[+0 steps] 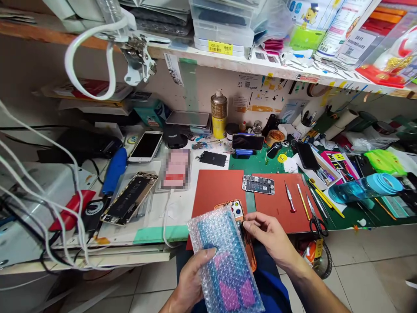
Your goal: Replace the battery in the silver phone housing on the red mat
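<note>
My left hand (pixel 192 278) holds a bubble-wrap packet (pixel 224 261) with a blue and pink item inside, thumb pressed on its front. Behind the packet sits an orange phone case (pixel 239 211) with a phone in it, partly hidden. My right hand (pixel 269 234) is closed in a pinch on the right edge of that orange case. Both hands are below the front edge of the workbench, over my lap.
Two red mats (pixel 215 189) lie on the bench with an opened phone (pixel 258 184), tweezers, a red-handled tool (pixel 289 198) and scissors (pixel 315 219). Another opened phone (pixel 130 198) and a white phone (pixel 146 146) lie left. A blue bottle (pixel 365 188) lies right. White cables hang at left.
</note>
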{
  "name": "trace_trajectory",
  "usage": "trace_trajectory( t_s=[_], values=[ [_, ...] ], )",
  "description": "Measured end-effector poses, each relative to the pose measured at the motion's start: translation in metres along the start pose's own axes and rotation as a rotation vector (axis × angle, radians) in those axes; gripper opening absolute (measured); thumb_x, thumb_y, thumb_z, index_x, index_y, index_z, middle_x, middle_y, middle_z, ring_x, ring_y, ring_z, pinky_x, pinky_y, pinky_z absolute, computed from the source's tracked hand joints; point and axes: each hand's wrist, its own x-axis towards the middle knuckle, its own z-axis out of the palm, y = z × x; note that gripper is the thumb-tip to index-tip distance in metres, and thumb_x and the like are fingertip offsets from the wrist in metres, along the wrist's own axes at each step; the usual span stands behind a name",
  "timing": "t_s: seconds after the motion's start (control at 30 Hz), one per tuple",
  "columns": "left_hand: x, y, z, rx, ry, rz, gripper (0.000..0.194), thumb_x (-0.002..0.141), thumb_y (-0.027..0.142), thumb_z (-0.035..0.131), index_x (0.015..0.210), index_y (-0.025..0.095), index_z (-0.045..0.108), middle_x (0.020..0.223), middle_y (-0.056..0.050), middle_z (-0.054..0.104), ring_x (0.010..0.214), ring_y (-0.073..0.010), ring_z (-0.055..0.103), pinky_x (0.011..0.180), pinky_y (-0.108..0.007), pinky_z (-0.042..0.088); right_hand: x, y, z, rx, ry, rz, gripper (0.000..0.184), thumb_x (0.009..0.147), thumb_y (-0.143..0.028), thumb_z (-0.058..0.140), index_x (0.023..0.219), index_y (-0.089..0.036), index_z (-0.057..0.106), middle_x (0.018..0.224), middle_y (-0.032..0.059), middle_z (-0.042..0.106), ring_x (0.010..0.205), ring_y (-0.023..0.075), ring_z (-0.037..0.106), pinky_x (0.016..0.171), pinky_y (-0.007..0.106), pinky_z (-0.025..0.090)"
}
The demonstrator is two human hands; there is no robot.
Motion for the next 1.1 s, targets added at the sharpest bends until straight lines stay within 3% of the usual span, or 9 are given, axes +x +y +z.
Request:
trace_trajectory(
  t_s=[0.13, 0.23, 0.33, 0.47, 0.6, 0.77, 0.9, 1.03, 1.1],
  values=[
    [-0.01, 0.006, -0.005, 0.065, 0.072, 0.036, 0.028, 0.067, 0.035, 0.093, 0.056, 0.018, 0.075, 0.057, -0.004, 0.072, 0.051, -0.0219, 0.066, 0.053, -0.032, 0.056, -0.001, 0.003, 0.003, 0.093, -0.012, 0.024, 0.048, 0.084, -0.062, 0.086, 0.097, -0.016, 0.082, 0.086, 0.0043, 0.077, 0.076, 0.0152, 0.066, 0.074, 0.028, 0.051],
    [-0.008, 0.02, -0.032, 0.092, 0.163, 0.109, 0.019, 0.06, 0.027, 0.095, 0.062, 0.019, 0.078, 0.064, -0.004, 0.076, 0.059, -0.0264, 0.072, 0.059, -0.035, 0.061, 0.0, 0.005, -0.002, 0.124, 0.017, -0.002, 0.045, 0.086, -0.06, 0.085, 0.102, -0.018, 0.083, 0.093, 0.0065, 0.081, 0.083, 0.0178, 0.071, 0.081, 0.031, 0.054],
    [-0.003, 0.036, -0.067, -0.014, 0.204, 0.11, 0.018, 0.057, 0.028, 0.091, 0.064, 0.019, 0.078, 0.074, -0.008, 0.081, 0.081, -0.0386, 0.08, 0.082, -0.048, 0.067, 0.001, 0.008, -0.008, 0.147, 0.039, -0.021, 0.043, 0.087, -0.059, 0.085, 0.104, -0.019, 0.084, 0.098, 0.0079, 0.083, 0.085, 0.0186, 0.072, 0.083, 0.031, 0.055],
    [-0.003, 0.045, -0.086, -0.186, -0.074, -0.041, 0.034, 0.074, 0.043, 0.079, 0.096, 0.018, 0.086, 0.106, -0.015, 0.085, 0.125, -0.0493, 0.071, 0.114, -0.065, 0.051, 0.002, 0.012, -0.013, 0.167, 0.04, -0.02, 0.038, 0.089, -0.055, 0.085, 0.104, -0.02, 0.085, 0.096, 0.0076, 0.083, 0.083, 0.0176, 0.07, 0.079, 0.03, 0.054],
    [-0.006, 0.045, -0.07, -0.226, -0.285, -0.071, 0.07, 0.086, 0.068, 0.066, 0.134, 0.018, 0.076, 0.135, -0.019, 0.076, 0.131, -0.0507, 0.067, 0.116, -0.069, 0.048, 0.001, 0.013, -0.011, 0.192, 0.025, -0.015, 0.035, 0.09, -0.053, 0.085, 0.107, -0.022, 0.085, 0.098, 0.0067, 0.082, 0.084, 0.0171, 0.069, 0.084, 0.031, 0.053],
    [0.0, 0.044, -0.05, -0.224, -0.309, -0.069, 0.076, 0.09, 0.08, 0.06, 0.131, 0.019, 0.077, 0.134, -0.017, 0.076, 0.124, -0.0455, 0.071, 0.114, -0.064, 0.052, -0.002, 0.01, -0.009, 0.222, 0.02, -0.018, 0.036, 0.089, -0.052, 0.087, 0.108, -0.022, 0.086, 0.097, 0.0074, 0.082, 0.087, 0.0185, 0.071, 0.084, 0.032, 0.054],
    [0.004, 0.034, -0.048, -0.141, -0.473, -0.119, 0.078, 0.096, 0.076, 0.056, 0.133, 0.011, 0.076, 0.132, -0.022, 0.076, 0.122, -0.0416, 0.071, 0.116, -0.057, 0.049, -0.002, 0.009, -0.012, 0.251, 0.033, -0.017, 0.033, 0.088, -0.049, 0.088, 0.107, -0.022, 0.085, 0.098, 0.0071, 0.083, 0.086, 0.0188, 0.072, 0.083, 0.031, 0.056],
    [0.008, 0.02, -0.049, -0.028, -0.707, -0.226, 0.084, 0.1, 0.075, 0.051, 0.137, 0.003, 0.072, 0.133, -0.027, 0.074, 0.123, -0.0373, 0.072, 0.115, -0.049, 0.049, 0.001, 0.0, -0.014, 0.297, 0.162, -0.086, 0.031, 0.088, -0.047, 0.088, 0.107, -0.023, 0.084, 0.101, 0.0067, 0.083, 0.089, 0.02, 0.074, 0.086, 0.033, 0.058],
    [0.01, 0.015, -0.05, 0.019, -0.759, -0.23, 0.084, 0.101, 0.074, 0.052, 0.142, 0.003, 0.068, 0.139, -0.029, 0.07, 0.124, -0.0369, 0.071, 0.114, -0.049, 0.049, 0.004, -0.007, -0.013, 0.325, 0.211, -0.147, 0.029, 0.088, -0.046, 0.088, 0.107, -0.025, 0.084, 0.103, 0.0056, 0.083, 0.092, 0.0201, 0.074, 0.09, 0.033, 0.059]
  ],
)
